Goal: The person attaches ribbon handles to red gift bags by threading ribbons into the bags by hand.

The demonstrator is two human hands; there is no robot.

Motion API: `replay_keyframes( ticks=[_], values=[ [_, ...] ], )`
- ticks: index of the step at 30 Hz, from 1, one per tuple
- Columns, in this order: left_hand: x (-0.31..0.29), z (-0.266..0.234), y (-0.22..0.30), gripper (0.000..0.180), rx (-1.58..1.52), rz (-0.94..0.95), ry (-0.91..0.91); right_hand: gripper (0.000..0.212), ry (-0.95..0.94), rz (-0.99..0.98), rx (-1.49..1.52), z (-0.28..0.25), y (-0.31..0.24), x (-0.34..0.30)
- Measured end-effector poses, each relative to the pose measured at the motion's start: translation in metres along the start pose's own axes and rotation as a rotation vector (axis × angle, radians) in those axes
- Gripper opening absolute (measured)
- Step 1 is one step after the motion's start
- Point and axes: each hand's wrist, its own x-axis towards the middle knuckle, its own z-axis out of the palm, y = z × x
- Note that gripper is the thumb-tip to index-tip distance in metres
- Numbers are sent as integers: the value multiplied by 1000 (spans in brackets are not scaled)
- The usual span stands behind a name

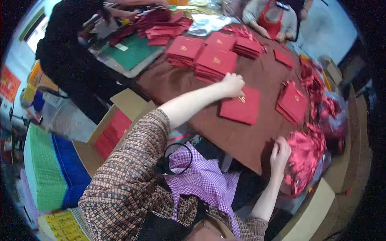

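Your left hand (232, 85) was at the far edge of a red square packet (242, 111) with a gold emblem, which lay flat on the brown-covered counter (225, 134) in front of you. The fingers were curled downward, but you could not be seen clearly enough to tell whether they pinched the packet or only rested on it. Your right hand (280, 152) was at the left side of a heap of red ribbons (307, 154) by the counter's right edge. Its fingers were loosely bent; whether they gripped any ribbon could not be told.

Just beyond your left hand stood a stack of red packets (216, 61), with 3 more close around it. To the right, a smaller stack (293, 103) lay askew, and a red piece (283, 59) lay beyond it. At your left, an open cardboard box (90, 154) held red packets. A green mat (134, 56) lay at the far left. Across the counter was a person in a red apron (270, 25); at the left stood 1 more person, in dark clothes (70, 44).
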Motion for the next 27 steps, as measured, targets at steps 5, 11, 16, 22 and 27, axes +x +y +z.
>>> replay_keyframes(
  ticks=[5,11,16,22,27],
  values=[
    [-34,-8,24,48,38,4,-120,14,36,207,195,-21,-59,-16],
    [-18,-21,-8,39,-173,67,2,14,162,240,322,8,-72,2],
    [-35,-26,14,34,-544,45,-67,14,145,338,507,-5,-95,1],
    [-72,-34,55,31,-1047,24,-223,8,208,327,618,-27,-123,15],
    [-102,-23,85,36,-1250,-117,-281,11,229,253,524,-12,-123,10]
  ],
)
